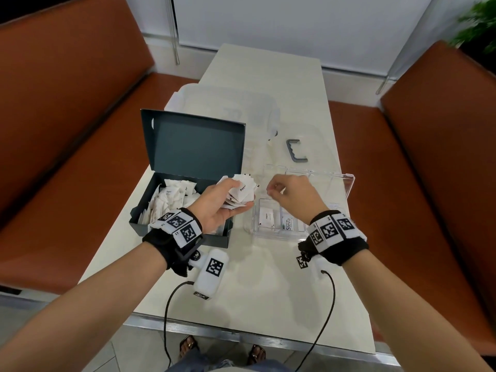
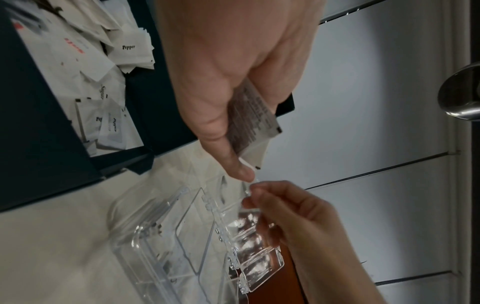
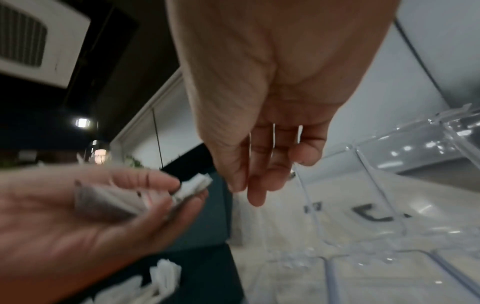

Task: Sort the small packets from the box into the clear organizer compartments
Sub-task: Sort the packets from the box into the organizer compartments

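My left hand (image 1: 228, 204) grips a fanned bunch of small white packets (image 1: 243, 191), one marked Pepper, just right of the dark box (image 1: 214, 238). In the left wrist view the left hand (image 2: 228, 82) holds a packet (image 2: 255, 121) under the thumb. More white packets (image 1: 171, 200) fill the box. My right hand (image 1: 288, 190) hovers over the clear organizer (image 1: 346, 183), fingers relaxed and holding nothing, close to the bunch. The right wrist view shows the right hand (image 3: 259, 148) with fingers hanging down, beside the left hand (image 3: 103, 207). A Pepper packet (image 1: 267, 217) and a Stevia packet (image 1: 288, 224) lie in near compartments.
The box lid (image 1: 196, 146) stands open behind the box. A grey handle (image 1: 295, 153) lies on the pale table (image 1: 268, 291) beyond the organizer, with clear plastic (image 1: 230, 111) further back. Orange benches (image 1: 67, 130) flank the table. Cables hang off the near edge.
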Demonstrator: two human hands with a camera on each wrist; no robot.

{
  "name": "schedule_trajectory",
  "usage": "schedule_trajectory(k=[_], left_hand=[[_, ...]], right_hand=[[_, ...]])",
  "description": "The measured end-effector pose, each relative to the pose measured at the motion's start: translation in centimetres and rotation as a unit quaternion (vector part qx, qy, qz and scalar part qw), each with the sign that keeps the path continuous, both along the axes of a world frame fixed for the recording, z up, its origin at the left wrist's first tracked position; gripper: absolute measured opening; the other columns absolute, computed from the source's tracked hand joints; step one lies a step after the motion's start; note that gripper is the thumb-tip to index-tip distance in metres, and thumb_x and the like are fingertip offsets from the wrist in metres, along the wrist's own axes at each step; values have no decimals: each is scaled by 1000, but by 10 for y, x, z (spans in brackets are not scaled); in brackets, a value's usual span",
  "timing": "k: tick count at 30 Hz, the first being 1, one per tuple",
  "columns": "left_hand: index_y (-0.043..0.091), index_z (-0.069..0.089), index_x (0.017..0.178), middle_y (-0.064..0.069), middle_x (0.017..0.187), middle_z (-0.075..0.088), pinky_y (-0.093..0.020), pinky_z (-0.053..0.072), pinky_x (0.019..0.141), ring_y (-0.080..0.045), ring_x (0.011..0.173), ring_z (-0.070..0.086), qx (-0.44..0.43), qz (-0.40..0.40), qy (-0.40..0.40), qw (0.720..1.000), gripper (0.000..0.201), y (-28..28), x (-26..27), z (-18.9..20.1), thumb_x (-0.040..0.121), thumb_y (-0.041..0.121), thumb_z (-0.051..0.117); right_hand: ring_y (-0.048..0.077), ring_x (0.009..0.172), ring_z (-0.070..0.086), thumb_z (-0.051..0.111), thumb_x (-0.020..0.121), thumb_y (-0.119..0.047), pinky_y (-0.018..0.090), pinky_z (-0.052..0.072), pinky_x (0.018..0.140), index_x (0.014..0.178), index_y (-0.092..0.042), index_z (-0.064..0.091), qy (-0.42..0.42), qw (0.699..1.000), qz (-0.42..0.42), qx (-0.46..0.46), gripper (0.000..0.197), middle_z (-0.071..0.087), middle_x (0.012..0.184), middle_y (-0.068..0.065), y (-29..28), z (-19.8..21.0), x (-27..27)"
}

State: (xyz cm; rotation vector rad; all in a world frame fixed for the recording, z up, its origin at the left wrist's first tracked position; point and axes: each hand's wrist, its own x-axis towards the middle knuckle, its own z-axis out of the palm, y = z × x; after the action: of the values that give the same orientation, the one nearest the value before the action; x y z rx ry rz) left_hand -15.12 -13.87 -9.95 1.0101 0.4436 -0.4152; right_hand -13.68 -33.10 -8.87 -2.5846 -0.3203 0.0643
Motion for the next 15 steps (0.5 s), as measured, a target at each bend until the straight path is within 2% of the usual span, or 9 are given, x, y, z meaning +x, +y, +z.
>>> schedule_trajectory(k=[3, 5, 7, 9, 11, 13, 15], left_hand=[[-1, 62, 101, -20, 98, 70, -34, 60, 63, -29, 85, 72, 0, -11, -8, 1000, 12, -6, -1, 2, 94, 0, 52], [-2, 62, 104, -20, 101, 70, -32, 60, 65, -28, 86, 72, 9, -28, -23, 999, 14, -12, -3, 3, 93, -4, 54], [-3, 63, 108, -19, 101, 72, -30, 59, 66, -26, 84, 73, 16, -53, -45, 997, 17, -19, -5, 5, 91, -4, 59], [-4, 64, 108, -18, 98, 73, -29, 59, 67, -26, 83, 73, 17, -66, -54, 996, 19, -25, -5, 8, 89, -2, 62], [-4, 64, 107, -16, 95, 73, -29, 60, 69, -24, 82, 72, 10, -65, -49, 997, 20, -30, -5, 10, 88, -1, 65], [-4, 65, 104, -16, 90, 73, -29, 60, 67, -23, 79, 71, 2, -63, -31, 998, 17, -33, -5, 12, 88, 2, 66], [-4, 65, 104, -18, 94, 73, -28, 59, 64, -25, 80, 72, -8, -71, -24, 997, 16, -35, -6, 14, 89, 3, 65]], right_hand=[[10, 73, 62, 61, 91, -25, 22, 49, 69, 99, -18, 66, -21, 989, -52, 137, 12, 69, 82, 0, 6, 9, -6], [12, 74, 64, 65, 88, -34, 23, 51, 71, 103, -19, 64, 2, 984, -70, 165, 21, 69, 83, 1, 10, 10, -9], [15, 72, 63, 72, 83, -34, 21, 51, 65, 103, -17, 63, 32, 979, -79, 185, 28, 67, 82, 2, 11, 8, -11], [17, 63, 62, 77, 80, -24, 17, 51, 55, 99, -15, 62, 45, 968, -95, 228, 26, 64, 79, 6, 8, 7, -13], [17, 59, 63, 79, 77, -18, 22, 55, 57, 96, -14, 64, 53, 954, -108, 274, 24, 66, 76, 10, 3, 9, -14], [14, 58, 65, 79, 77, -15, 28, 56, 58, 88, -17, 66, 61, 942, -110, 310, 17, 70, 74, 7, -2, 12, -15], [9, 56, 64, 78, 78, -18, 24, 54, 55, 79, -24, 65, 58, 940, -108, 317, 14, 70, 69, -1, -6, 12, -15]])
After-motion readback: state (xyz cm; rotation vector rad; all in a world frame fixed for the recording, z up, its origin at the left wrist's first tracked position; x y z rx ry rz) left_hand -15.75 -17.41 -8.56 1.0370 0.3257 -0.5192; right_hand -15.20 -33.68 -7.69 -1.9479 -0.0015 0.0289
